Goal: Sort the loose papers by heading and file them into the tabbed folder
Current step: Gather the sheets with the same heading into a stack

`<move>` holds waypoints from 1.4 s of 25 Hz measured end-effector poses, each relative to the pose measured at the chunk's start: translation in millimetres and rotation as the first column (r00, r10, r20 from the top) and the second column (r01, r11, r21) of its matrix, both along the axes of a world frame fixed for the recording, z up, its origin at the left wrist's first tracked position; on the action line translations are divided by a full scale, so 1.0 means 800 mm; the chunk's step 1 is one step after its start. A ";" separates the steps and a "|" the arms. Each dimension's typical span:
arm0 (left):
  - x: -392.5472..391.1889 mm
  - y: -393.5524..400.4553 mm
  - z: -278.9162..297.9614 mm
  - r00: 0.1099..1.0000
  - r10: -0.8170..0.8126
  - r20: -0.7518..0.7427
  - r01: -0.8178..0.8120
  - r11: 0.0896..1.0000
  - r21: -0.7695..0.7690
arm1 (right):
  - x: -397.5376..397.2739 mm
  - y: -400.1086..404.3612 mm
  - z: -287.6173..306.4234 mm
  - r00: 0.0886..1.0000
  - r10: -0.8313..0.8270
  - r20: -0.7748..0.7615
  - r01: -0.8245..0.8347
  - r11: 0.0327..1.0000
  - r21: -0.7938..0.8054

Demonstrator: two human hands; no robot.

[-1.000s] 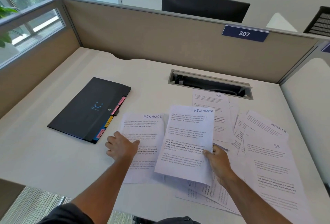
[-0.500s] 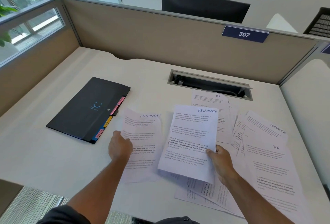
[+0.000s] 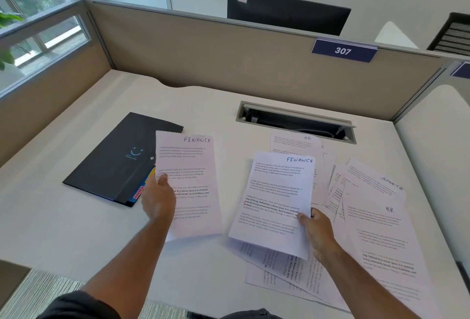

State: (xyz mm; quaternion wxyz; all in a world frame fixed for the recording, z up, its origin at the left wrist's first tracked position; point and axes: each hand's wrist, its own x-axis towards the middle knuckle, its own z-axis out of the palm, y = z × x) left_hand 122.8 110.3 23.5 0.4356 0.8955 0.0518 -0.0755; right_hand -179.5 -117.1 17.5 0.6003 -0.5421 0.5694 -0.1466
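Left hand [image 3: 158, 198] is gripping the left edge of a FINANCE sheet [image 3: 189, 166], thumb on top of the page, fingers curled under it. That sheet is lifted and tilted, its far left corner overlapping the right edge of the black tabbed folder [image 3: 119, 158]. Folder is lying closed and flat on the white table [image 3: 63, 217], left of centre, angled, with coloured tabs [image 3: 141, 189] sticking out along its right edge just beside the left hand; a red tab is showing, lettering too small to read for sure.

Right hand [image 3: 316, 229] is pinching the near right edge of a second FINANCE sheet [image 3: 274, 201], thumb on the front, fingers behind. This sheet is raised above the loose pile, tilted slightly.

Loose papers [image 3: 376, 229] are lying fanned and overlapping on the right half of the table. An HR sheet [image 3: 297, 144] is sitting far, just near of the cable slot [image 3: 295, 121]. A SPORTS sheet [image 3: 371, 184] is lying at an angle to the right, and another HR sheet [image 3: 381, 217] is overlapping it on the near side. More pages are poking out under the right hand's sheet at the near edge, headings hidden.

Beige cubicle partition [image 3: 229, 64] is running along the far side, carrying a blue 307 sign [image 3: 343, 50]. A dark monitor back [image 3: 287, 12] is showing beyond it.
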 end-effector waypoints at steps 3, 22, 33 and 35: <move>-0.004 -0.010 0.005 0.996 0.017 -0.092 -0.032 0.985 -0.172 | -0.001 0.001 -0.002 1.000 -0.009 -0.001 0.009 1.000 0.004; -0.085 -0.082 -0.004 0.731 -0.565 -0.383 0.423 0.815 -0.396 | 0.001 0.053 0.017 0.988 0.130 0.081 -0.140 0.981 0.133; -0.074 -0.063 0.000 0.827 -0.485 -0.286 0.341 0.836 -0.431 | 0.026 0.102 0.031 0.964 0.225 0.143 -0.239 0.966 0.098; -0.069 -0.062 0.013 0.833 -0.493 -0.250 0.349 0.820 -0.454 | 0.033 0.096 0.034 0.954 0.289 0.080 -0.290 0.957 -0.002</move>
